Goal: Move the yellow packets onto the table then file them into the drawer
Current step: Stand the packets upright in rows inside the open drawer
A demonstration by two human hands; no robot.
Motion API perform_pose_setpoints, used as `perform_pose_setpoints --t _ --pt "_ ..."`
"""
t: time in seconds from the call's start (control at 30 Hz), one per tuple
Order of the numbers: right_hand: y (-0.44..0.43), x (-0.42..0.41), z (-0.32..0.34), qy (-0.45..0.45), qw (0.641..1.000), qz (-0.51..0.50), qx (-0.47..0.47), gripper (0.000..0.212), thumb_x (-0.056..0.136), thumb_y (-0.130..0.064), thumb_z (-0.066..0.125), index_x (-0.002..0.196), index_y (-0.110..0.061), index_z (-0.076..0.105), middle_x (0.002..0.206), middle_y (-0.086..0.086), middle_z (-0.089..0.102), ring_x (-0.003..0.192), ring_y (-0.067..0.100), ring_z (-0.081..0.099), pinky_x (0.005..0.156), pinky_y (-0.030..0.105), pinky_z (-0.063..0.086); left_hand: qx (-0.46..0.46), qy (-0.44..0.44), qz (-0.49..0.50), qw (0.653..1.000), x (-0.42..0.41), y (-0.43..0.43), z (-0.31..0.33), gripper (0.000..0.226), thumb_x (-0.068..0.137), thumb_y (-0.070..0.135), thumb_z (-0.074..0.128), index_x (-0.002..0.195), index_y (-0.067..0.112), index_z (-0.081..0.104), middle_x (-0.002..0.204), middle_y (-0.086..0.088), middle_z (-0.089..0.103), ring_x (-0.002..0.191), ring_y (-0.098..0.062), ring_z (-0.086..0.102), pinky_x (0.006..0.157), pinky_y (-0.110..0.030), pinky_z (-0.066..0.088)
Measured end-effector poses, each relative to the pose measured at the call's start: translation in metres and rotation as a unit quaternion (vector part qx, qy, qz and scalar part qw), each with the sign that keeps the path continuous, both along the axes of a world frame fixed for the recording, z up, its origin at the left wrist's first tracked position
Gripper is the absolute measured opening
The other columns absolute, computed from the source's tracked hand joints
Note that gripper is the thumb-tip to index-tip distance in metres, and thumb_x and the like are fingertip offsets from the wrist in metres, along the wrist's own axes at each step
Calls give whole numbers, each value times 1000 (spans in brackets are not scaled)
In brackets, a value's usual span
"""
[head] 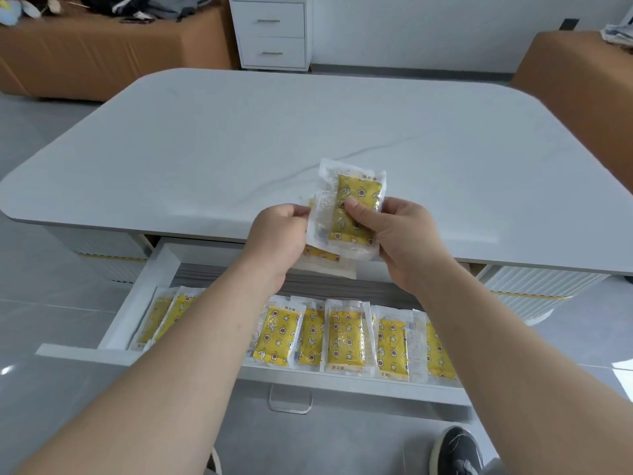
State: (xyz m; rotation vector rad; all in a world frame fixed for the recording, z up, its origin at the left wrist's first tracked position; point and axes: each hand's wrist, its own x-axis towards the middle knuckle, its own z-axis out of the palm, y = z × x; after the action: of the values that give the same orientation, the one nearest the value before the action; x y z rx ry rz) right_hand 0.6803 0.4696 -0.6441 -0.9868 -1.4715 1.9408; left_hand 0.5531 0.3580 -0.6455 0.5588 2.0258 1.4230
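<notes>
Both my hands hold a small stack of yellow packets (356, 197) in clear wrappers above the front edge of the white table (205, 138). My left hand (274, 234) grips the stack's left edge. My right hand (400, 234) grips the right side, with its thumb pressed on the top packet's yellow face. Below, the open white drawer (144, 289) holds a row of several more yellow packets (346, 334), standing side by side along its front. My forearms hide parts of that row.
The drawer sticks out toward me with a metal handle (290, 401) on its front. A white two-drawer cabinet (274, 30) stands behind the table. Brown sofas (102, 53) flank it left and right. A dark shoe (457, 450) stands on the grey floor.
</notes>
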Motion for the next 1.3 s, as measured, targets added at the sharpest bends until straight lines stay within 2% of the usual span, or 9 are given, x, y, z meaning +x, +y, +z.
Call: perform_pose_setpoints --t 0.13,0.23,0.4,0.53,0.67,0.87,1.03,1.2,1.3 --pt "-18 -10 -3 -57 997 8 58 25 75 -32 89 82 -12 76 79 0 78 73 15 76 62 25 60 5 -89 -7 996 -2 -9 11 71 78 76 57 111 16 74 114 -3 74 111 -25 67 100 -49 49" --pt "-33 -18 -6 -94 993 31 71 32 81 -47 82 89 -16 77 87 0 78 86 19 76 81 36 62 18 -54 -32 998 -12 -18 10 32 83 46 78 95 16 77 98 -2 78 97 -19 73 94 -39 51" --pt "-58 -29 -10 -62 990 119 -52 41 94 -54 61 105 -18 77 102 2 78 103 26 72 100 48 53 -19 -153 -36 987 -43 -53 20 43 89 24 73 126 1 63 119 -17 71 108 -32 70 94 -47 55" --pt "-75 -37 -24 -133 979 152 9 47 95 -58 56 104 -18 78 101 20 73 88 15 68 92 42 57 -105 -167 -45 979 -66 -83 19 72 82 23 75 144 -2 46 139 -18 59 132 -34 54 112 -56 40" --pt "-87 -44 -40 -236 942 185 154 32 96 -41 58 95 -16 77 77 11 71 55 10 50 50 19 44 -221 -81 11 972 -99 -107 -5 62 93 19 70 144 -3 44 151 -18 47 140 -37 42 115 -57 33" --pt "-100 -54 -54 -266 918 227 186 24 94 -27 57 104 -34 78 74 -14 73 70 11 70 54 19 53 -493 132 13 860 -128 -132 -51 39 100 12 59 133 -8 54 137 -22 56 116 -36 57 83 -34 44" --pt "-105 -61 -55 -279 912 238 187 27 94 -26 55 107 -34 77 73 -21 69 79 9 70 53 14 49 -582 175 -10 794 -133 -140 -78 51 100 16 50 149 8 43 146 -15 51 121 -32 58 89 -33 50" --pt "-106 -66 -58 -280 908 251 186 30 95 -23 54 112 -33 76 84 -24 68 78 2 66 55 12 46 -616 222 7 756 -134 -128 -70 7 85 15 67 85 11 62 81 -4 58 64 -21 55 48 -27 39" --pt "-105 -69 -60 -279 907 256 185 36 94 -15 52 115 -33 75 112 -13 71 88 4 65 66 17 52 -604 239 -26 760 -130 -115 -66 25 85 23 73 79 11 52 79 -3 55 62 -19 51 45 -26 37"
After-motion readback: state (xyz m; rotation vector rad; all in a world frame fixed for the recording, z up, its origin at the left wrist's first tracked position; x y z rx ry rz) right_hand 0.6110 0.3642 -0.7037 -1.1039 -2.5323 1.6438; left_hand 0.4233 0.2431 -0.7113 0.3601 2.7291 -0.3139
